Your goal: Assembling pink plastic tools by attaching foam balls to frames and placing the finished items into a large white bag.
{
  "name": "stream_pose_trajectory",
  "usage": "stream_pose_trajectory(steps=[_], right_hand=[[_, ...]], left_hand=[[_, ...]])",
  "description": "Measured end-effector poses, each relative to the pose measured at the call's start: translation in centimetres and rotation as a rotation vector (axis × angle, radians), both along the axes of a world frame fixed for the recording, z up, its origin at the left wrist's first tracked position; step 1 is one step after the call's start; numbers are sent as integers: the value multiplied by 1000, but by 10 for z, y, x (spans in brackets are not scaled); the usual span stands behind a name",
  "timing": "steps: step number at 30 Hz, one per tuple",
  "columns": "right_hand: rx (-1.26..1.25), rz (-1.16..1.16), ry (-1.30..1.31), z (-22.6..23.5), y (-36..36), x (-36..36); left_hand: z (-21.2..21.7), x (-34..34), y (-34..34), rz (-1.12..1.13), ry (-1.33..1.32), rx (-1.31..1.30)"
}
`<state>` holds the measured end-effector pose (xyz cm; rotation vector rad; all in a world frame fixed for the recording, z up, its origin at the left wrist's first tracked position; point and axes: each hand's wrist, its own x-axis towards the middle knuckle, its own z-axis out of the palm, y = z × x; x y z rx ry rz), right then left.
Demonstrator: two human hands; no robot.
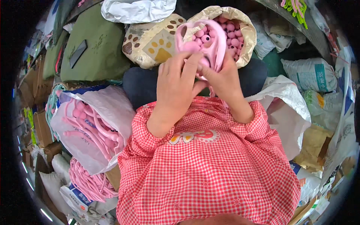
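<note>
You had the pink piece [220, 45] between you and the bead bag [248, 42] — its loops overlapping the beads in view. Your left hand [179, 84] pinched it, the fingertips partly hidden; your right hand [228, 80] was closed on its strands. The paw-print bag [144, 39] sat just left of the bead bag — the white sack [77, 144] farther left, nearer you.

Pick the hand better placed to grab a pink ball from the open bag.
Right, probably: the right hand is nearer most pink balls; the left hand sits farther left. Both are at the pink loop.
</note>
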<state>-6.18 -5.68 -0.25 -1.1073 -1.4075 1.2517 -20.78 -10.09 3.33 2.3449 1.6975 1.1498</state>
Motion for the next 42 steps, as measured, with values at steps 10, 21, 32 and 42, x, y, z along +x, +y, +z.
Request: stream_pose_trajectory(steps=[10, 21, 32, 42], right_hand=[[-141, 27, 110, -5, -2, 4], [-187, 114, 14, 6, -16, 10], [-193, 176, 47, 10, -19, 17], [-265, 275, -54, 17, -21, 18]], left_hand=[[-15, -12, 6, -144, -742, -309], [-7, -23, 34, -318, -315, -478], [-32, -28, 27, -424, -337, -477], [-29, -33, 20, -454, -239, -584]])
